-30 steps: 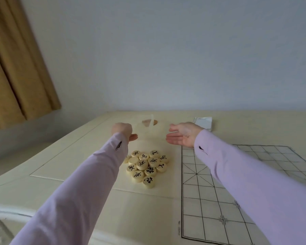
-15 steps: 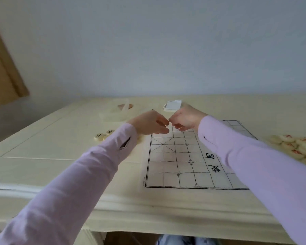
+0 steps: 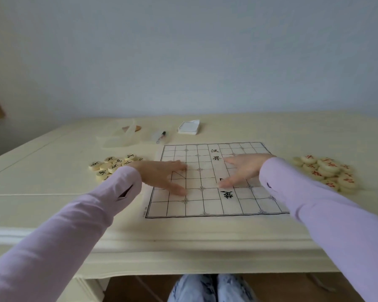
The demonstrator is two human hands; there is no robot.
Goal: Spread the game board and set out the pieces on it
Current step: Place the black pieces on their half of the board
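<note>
A thin white game board [image 3: 207, 205] with a black grid and Chinese characters lies flat on the cream table [image 3: 52, 205]. My left hand [image 3: 159, 175] rests palm down on the board's left half, fingers spread. Flat on its middle right lies my right hand [image 3: 241, 168], fingers straight. A pile of cream round pieces with black characters [image 3: 110, 165] sits left of the board, partly hidden by my left sleeve. Another pile with red characters [image 3: 326, 172] sits to the right of the board.
Behind the board lie a clear plastic box and lid [image 3: 123, 136], a pen [image 3: 161, 136] in a clear wrapper, and a small spiral notepad [image 3: 189, 127]. The table's front edge is close to me, and a pale wall stands behind the table.
The view swung right from the black pile to the board. My hands went from pinching at the board's far edge to lying flat on its surface, apart from each other.
</note>
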